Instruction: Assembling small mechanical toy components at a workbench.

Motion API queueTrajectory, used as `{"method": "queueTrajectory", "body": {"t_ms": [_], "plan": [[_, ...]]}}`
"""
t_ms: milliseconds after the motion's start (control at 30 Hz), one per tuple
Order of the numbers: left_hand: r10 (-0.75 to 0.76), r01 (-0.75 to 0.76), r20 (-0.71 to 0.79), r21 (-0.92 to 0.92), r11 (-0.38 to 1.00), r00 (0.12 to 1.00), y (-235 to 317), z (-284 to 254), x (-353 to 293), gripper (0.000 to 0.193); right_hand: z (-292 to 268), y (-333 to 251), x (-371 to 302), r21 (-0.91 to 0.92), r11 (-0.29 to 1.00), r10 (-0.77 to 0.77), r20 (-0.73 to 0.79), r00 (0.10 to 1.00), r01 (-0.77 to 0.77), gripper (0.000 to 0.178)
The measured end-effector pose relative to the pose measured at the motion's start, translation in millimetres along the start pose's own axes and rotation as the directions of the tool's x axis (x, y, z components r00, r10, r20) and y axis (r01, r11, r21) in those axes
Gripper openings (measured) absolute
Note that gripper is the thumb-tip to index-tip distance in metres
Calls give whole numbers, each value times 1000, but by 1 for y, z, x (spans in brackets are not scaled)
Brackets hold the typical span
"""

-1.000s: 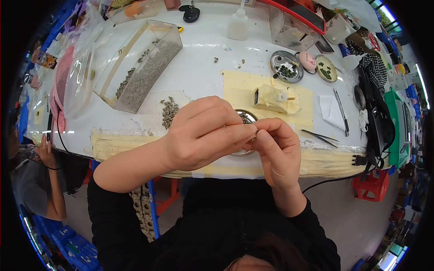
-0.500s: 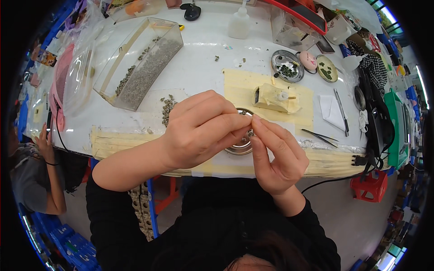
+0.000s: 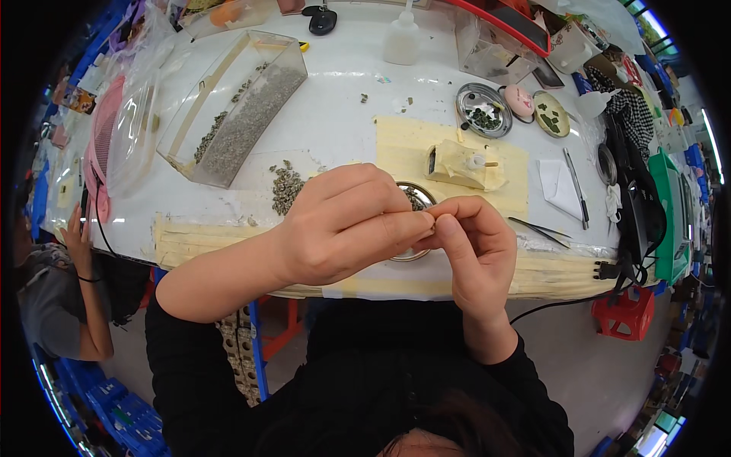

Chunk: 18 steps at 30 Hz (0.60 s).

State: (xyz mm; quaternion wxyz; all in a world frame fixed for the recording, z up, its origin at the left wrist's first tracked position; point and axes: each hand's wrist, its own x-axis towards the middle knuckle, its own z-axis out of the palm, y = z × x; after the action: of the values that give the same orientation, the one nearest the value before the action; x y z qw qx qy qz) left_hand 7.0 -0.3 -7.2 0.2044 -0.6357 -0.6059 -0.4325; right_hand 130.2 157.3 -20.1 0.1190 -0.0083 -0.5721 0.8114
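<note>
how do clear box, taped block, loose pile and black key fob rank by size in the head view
Largest to smallest, as they look:
1. Clear box
2. Taped block
3. Loose pile of small pieces
4. Black key fob

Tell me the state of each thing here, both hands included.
Left hand: fingers bent together
Right hand: thumb and forefinger pinched
Small round metal dish: partly hidden, holding grey pieces
Clear rectangular plastic box: part-filled
Shiny round silver dish: holding green pieces
White plastic squeeze bottle: upright
Black metal tweezers: lying, arms spread
</note>
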Motion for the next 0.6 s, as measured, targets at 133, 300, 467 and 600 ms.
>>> {"method": "queueTrajectory", "body": {"t_ms": [133, 300, 467, 600], "plan": [[-17, 17, 11, 14, 1000, 1000, 2, -1, 1, 35, 2, 1, -2, -71, 997, -38, -8, 999, 38, 13], [-14, 14, 26, 2, 1000, 1000, 2, -2, 0, 36, -1, 2, -3, -70, 997, -18, 2, 1000, 18, 13], [-17, 18, 18, -15, 1000, 1000, 3, -2, 2, 36, 0, 4, -3, -14, 999, -39, 8, 999, 39, 12], [-15, 16, 33, -8, 1000, 999, 3, -3, 3, 36, -1, 3, -4, -61, 996, -63, 4, 998, 63, 12]]}}
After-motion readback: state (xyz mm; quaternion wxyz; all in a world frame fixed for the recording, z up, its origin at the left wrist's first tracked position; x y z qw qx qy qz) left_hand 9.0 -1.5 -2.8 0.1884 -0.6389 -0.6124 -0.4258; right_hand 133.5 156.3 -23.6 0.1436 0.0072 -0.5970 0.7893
